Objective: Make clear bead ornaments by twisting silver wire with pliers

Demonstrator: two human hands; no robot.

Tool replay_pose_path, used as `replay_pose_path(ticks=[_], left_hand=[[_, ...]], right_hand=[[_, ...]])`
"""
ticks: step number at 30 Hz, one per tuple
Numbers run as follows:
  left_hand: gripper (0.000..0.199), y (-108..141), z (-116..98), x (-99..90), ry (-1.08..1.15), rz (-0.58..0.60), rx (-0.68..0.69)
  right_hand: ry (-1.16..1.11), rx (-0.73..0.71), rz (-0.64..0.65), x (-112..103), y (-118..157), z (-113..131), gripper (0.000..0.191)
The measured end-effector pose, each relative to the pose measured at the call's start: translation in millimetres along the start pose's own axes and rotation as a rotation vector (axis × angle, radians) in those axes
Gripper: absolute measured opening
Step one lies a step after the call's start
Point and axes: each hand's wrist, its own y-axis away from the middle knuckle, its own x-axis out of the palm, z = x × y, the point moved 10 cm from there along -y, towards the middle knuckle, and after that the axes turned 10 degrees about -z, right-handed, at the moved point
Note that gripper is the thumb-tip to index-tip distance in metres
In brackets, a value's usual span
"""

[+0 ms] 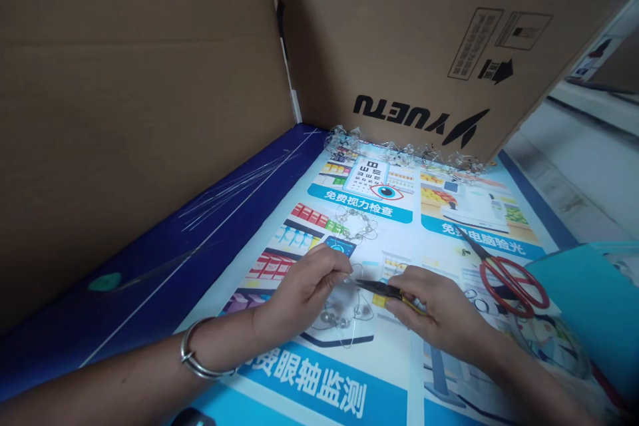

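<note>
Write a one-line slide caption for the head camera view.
Left hand pinches a beaded wire loop while the right hand holds yellow-handled needle-nose pliers at it, red scissors nearby.

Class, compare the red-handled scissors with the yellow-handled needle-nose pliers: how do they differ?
The red-handled scissors lie unheld, while the yellow-handled needle-nose pliers are gripped in the right hand. The scissors have large red loop handles; the pliers have slim yellow grips. The scissors are also longer. Both are two-handled hand tools with dark tips.

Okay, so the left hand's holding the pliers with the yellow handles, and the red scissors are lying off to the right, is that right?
Not quite: the right hand holds the pliers, not the left hand, as the head view shows. The red scissors do lie off to the right.
</note>
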Motion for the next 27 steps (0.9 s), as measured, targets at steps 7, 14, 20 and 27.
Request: replay_pose_path(ticks=[7,14,20,27], left_hand=[[0.014,1,-5,-0.5,0.018,0.002,0.031],[0.014,0,-7,-0.5,0.027,-0.007,0.040],[0.014,0,-9,-0.4,0.035,-0.008,0.043],[0.014,0,-7,0.8,0.023,0.003,0.027]], right_hand=[[0.042,-0.025,0.009,0,2,4,0.027],[0.050,-0.029,0.036,1,2,8,0.025],[0.075,-0.037,0.049,1,2,10,0.026],[0.068,-0.045,0.060,1,3,10,0.027]])
